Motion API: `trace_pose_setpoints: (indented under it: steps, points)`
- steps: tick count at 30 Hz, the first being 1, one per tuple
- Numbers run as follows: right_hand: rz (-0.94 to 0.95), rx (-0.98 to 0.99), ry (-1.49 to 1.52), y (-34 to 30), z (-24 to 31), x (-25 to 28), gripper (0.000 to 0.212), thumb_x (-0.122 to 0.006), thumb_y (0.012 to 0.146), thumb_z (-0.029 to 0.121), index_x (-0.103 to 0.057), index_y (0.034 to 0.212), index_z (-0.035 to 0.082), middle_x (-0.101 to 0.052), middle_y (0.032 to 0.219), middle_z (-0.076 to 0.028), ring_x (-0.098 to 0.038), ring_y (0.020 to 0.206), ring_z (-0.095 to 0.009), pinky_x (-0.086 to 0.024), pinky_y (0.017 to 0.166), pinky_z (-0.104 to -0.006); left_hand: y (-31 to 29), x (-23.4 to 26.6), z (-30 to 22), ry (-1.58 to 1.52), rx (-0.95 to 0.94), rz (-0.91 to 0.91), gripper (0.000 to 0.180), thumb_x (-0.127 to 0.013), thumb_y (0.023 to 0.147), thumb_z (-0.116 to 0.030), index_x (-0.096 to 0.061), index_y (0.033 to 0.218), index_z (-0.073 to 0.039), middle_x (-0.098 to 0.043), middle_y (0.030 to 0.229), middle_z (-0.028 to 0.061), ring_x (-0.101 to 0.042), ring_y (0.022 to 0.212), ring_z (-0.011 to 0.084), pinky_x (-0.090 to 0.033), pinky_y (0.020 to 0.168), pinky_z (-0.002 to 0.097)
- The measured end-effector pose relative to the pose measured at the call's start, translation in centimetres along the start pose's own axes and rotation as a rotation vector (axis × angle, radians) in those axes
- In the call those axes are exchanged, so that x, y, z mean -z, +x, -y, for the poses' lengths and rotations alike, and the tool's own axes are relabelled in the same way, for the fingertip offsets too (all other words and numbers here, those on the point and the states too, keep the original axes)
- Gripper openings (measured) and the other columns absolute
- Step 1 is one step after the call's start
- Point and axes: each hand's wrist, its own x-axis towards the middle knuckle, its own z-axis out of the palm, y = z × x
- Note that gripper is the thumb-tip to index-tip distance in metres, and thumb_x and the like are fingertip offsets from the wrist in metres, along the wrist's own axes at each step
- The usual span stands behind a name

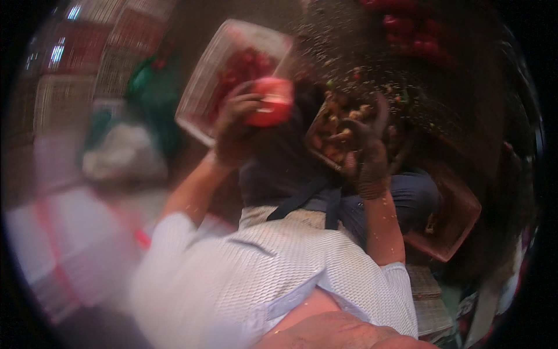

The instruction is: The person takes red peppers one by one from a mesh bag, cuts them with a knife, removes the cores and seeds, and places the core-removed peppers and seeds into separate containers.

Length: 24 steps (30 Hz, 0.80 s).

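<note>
A: Head cam: L hand (237,119) is gripping a red pepper (272,103), prob. a pepper anyway, blurry!
B: Fingers?
A: Round its L side. R hand (372,148) has fingers spread, nothing visibly gripped, over the box (324,159) of scraps (332,135).
B: So pepper vs. R hand?
A: Off to its L & a bit fwd, clear gap between. L hand's nearer, obvs, it's touching.
B: Long axis?
A: Can't tell, looks abt as wide as tall.
B: And the pale crate (200,75)?
A: Red pieces (247,61) inside, fwd-L of the pepper, which overlaps its R corner; height above it, can't say.
</note>
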Motion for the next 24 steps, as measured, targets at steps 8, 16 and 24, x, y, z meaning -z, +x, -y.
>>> trace_pose_setpoints:
  steps: [8, 16, 24]
  points:
    - [0.007, -0.380, 0.100, -0.4, -2.7, 4.0, 0.041, -0.053, 0.100, 0.028, -0.053, 0.133, 0.003, -0.069, 0.097, -0.011, -0.069, 0.083, -0.019, -0.054, 0.066, -0.0274, 11.0, 4.7, 3.9, 0.497, -0.027, 0.299, 0.100, -0.090, 0.066, -0.037, -0.041, 0.146, -0.003, -0.048, 0.144, 0.0232, -0.044, 0.136, 0.0394, -0.040, 0.109, 0.0453]
    - [-0.340, -0.550, 0.209, 1.1, -1.7, 6.4, 0.054, -0.062, 0.095, 0.038, -0.058, 0.132, -0.001, -0.065, 0.104, -0.010, -0.059, 0.073, -0.017, -0.050, 0.068, -0.0347, 39.4, -18.3, 2.9, 0.476, -0.146, 0.361, 0.107, -0.085, 0.063, -0.055, -0.035, 0.151, -0.019, -0.033, 0.155, 0.0214, -0.029, 0.142, 0.0458, -0.028, 0.115, 0.0578]
    - [-0.253, -0.629, 0.391, 1.9, -7.3, 6.5, 0.054, -0.065, 0.094, 0.030, -0.049, 0.135, -0.002, -0.066, 0.079, -0.012, -0.057, 0.047, -0.019, -0.050, 0.048, -0.0337, 48.2, -29.1, 8.9, 0.203, 0.090, 0.477, 0.072, -0.087, 0.066, -0.044, -0.060, 0.127, -0.019, -0.057, 0.127, 0.0211, -0.053, 0.116, 0.0371, -0.048, 0.102, 0.0421]
